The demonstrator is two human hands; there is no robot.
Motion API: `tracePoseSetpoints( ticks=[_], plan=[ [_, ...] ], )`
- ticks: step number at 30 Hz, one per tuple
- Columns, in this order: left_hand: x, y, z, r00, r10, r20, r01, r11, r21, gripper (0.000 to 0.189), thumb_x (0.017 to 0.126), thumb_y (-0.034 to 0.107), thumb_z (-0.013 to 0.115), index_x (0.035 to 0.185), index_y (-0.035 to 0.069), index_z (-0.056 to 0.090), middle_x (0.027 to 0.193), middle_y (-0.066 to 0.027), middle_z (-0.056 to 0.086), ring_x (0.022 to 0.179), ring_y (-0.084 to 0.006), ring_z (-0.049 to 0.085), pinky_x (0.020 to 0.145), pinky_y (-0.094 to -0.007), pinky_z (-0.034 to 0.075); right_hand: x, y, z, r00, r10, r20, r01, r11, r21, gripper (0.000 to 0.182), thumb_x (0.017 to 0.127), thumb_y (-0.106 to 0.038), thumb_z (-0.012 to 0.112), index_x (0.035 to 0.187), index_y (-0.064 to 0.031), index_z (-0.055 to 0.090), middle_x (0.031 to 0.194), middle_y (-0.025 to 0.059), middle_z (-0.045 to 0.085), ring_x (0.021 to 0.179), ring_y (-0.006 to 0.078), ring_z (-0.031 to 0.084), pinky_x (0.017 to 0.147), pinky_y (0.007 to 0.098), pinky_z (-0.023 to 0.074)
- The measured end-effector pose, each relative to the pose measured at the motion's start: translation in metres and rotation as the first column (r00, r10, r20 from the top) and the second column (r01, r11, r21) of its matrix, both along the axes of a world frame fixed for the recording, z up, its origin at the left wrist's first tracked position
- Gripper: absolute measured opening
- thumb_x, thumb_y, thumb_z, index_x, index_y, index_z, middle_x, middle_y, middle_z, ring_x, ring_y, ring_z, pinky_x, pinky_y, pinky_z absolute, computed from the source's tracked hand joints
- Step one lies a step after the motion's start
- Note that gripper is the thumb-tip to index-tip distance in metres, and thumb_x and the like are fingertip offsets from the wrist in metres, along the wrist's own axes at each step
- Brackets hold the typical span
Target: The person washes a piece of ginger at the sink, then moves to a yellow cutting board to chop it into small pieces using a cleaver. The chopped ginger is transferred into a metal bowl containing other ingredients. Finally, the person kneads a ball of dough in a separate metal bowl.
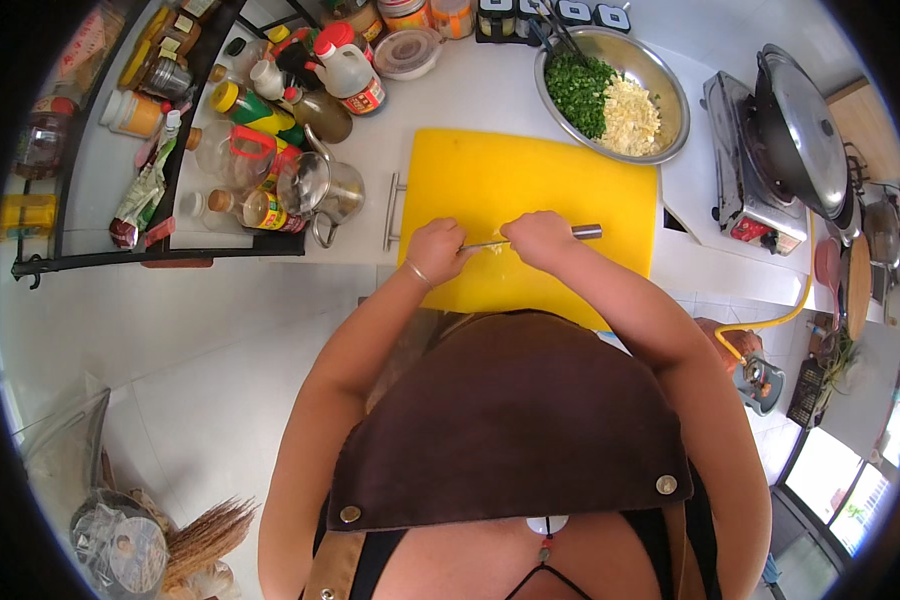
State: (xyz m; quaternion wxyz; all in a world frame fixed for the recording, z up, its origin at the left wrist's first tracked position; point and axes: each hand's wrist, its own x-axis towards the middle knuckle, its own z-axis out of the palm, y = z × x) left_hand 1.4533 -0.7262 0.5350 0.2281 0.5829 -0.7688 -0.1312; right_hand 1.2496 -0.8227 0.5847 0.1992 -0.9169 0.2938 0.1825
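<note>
My right hand point(541, 238) is closed around the handle of a kitchen knife point(588, 232), whose metal end sticks out to the right. The blade points left, edge-on to the view, and its far end meets my left hand point(436, 250), with the fingers bent at the blade. Both hands are over a yellow cutting board point(540, 176). Small pale chopped bits point(496, 249) lie under the blade. Beyond the board's far right corner stands a steel bowl point(675, 97) with chopped greens point(577, 90) and pale yellow chopped food point(630, 120), chopsticks leaning in it.
Bottles and a steel pot point(322, 187) crowd the counter at the left, beside a black rack point(232, 246). A portable gas stove point(757, 172) with a lidded wok point(802, 135) stands at the right, its yellow hose point(784, 319) hanging over the counter edge.
</note>
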Motion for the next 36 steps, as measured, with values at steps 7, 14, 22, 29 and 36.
tracePoseSetpoints(
  ticks=[7,14,22,29,36],
  plan=[
    [-0.006,0.003,0.003,0.993,-0.012,0.113,0.009,1.000,0.024,0.027,0.075,0.029,0.075,0.072,0.008,0.060,0.076,-0.0090,0.058,0.074,-0.0309,0.060,0.062,-0.0429,0.050,-0.007,0.005,-0.002,0.999,-0.037,-0.038,0.038,0.998,0.044,0.021,0.088,-0.013,0.052,0.100,-0.0140,0.069,0.094,0.0125,0.071,0.090,0.0330,0.069,0.075,0.0446,0.0548],
    [-0.009,0.010,0.001,0.999,-0.035,0.016,0.036,0.998,-0.056,0.027,0.071,0.022,0.078,0.070,0.007,0.056,0.074,-0.0113,0.055,0.070,-0.0342,0.057,0.059,-0.0455,0.046,-0.013,0.015,-0.007,0.998,-0.051,-0.032,0.051,0.999,0.004,0.019,0.088,-0.013,0.052,0.098,-0.0135,0.069,0.091,0.0119,0.071,0.087,0.0323,0.069,0.073,0.0438,0.0546],
    [-0.014,0.017,-0.001,0.999,0.010,0.032,-0.007,0.996,-0.086,0.025,0.070,0.019,0.078,0.070,0.007,0.056,0.074,-0.0114,0.054,0.070,-0.0337,0.057,0.059,-0.0451,0.047,-0.015,0.014,-0.011,1.000,-0.025,0.017,0.026,0.998,-0.050,0.019,0.086,-0.011,0.052,0.097,-0.0137,0.068,0.089,0.0122,0.070,0.086,0.0319,0.069,0.071,0.0447,0.0541],
    [-0.016,0.014,-0.006,0.998,0.052,0.030,-0.049,0.996,-0.080,0.025,0.070,0.021,0.078,0.070,0.007,0.057,0.073,-0.0104,0.054,0.070,-0.0320,0.058,0.059,-0.0439,0.048,-0.010,0.004,-0.002,1.000,-0.012,-0.002,0.012,0.999,-0.040,0.019,0.085,-0.010,0.053,0.097,-0.0128,0.067,0.088,0.0124,0.071,0.086,0.0324,0.069,0.071,0.0450,0.0538],
    [-0.012,0.014,0.000,0.996,0.088,0.008,-0.088,0.996,0.014,0.021,0.071,0.020,0.076,0.071,0.008,0.059,0.075,-0.0096,0.057,0.074,-0.0310,0.060,0.062,-0.0425,0.051,-0.007,0.000,-0.002,0.999,0.029,0.041,-0.028,0.999,-0.017,0.017,0.084,-0.009,0.054,0.094,-0.0123,0.068,0.087,0.0124,0.071,0.086,0.0330,0.069,0.072,0.0451,0.0535]
  ],
)
